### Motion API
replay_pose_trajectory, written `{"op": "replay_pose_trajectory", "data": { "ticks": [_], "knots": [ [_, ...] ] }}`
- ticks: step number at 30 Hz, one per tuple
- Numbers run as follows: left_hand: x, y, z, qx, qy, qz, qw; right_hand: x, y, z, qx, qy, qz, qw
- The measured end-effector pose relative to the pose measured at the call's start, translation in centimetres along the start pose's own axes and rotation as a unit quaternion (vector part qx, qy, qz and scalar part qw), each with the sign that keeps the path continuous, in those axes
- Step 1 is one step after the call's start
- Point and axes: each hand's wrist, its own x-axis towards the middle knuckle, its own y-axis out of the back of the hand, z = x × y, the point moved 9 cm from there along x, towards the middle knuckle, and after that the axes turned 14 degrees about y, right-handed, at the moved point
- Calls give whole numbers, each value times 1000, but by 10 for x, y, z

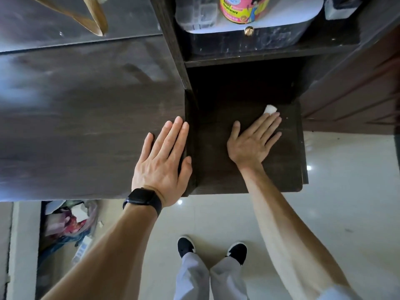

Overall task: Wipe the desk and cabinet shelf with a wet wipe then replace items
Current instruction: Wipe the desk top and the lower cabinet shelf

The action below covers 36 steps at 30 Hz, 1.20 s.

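The left hand (161, 161) lies flat, palm down, on the dark desk (75, 126) at its right edge. Its fingers are straight and close together, pointing far, the thumb sits over the desk's edge, and it holds nothing. A black smartwatch (141, 199) is on its wrist, and the forearm runs back toward the near left. The right hand (252, 142) rests palm down on the lower cabinet shelf (281, 169), right of the desk. Its fingers are spread wide and straight, angled far and right, and the arm is extended. Its fingertips press the white wet wipe (270, 109) against the shelf, and a folded corner of the wipe shows just beyond them. On the upper shelf, farther off, stands a pink-labelled tub (243, 9).
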Motion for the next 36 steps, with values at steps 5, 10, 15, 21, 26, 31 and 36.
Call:
{"op": "replay_pose_trajectory", "data": {
  "ticks": [5, 10, 15, 21, 26, 31, 36],
  "knots": [
    [0, -1, 0, -3, 0, -3, 1000, -29, -29, -57, -75, 239, -79, 965],
    [2, -2, 0, 3, -3, 0, 1000, 68, -11, -52, -100, 177, -80, 976],
    [0, -3, -2, 6, -4, -8, 1000, 42, 13, 28, -16, 29, -15, 999],
    [1, -2, -2, 5, -2, -16, 1000, -75, 2, 43, -11, 1, -10, 1000],
    [0, -1, -1, 7, -2, -11, 1000, -48, -23, -28, -73, 195, -80, 975],
    [1, -1, 0, 2, -3, -7, 1000, 23, 14, 48, -45, 44, -21, 998],
    [0, -1, -1, -2, -2, -11, 1000, -49, 20, 124, 21, -103, -14, 994]
  ]
}}
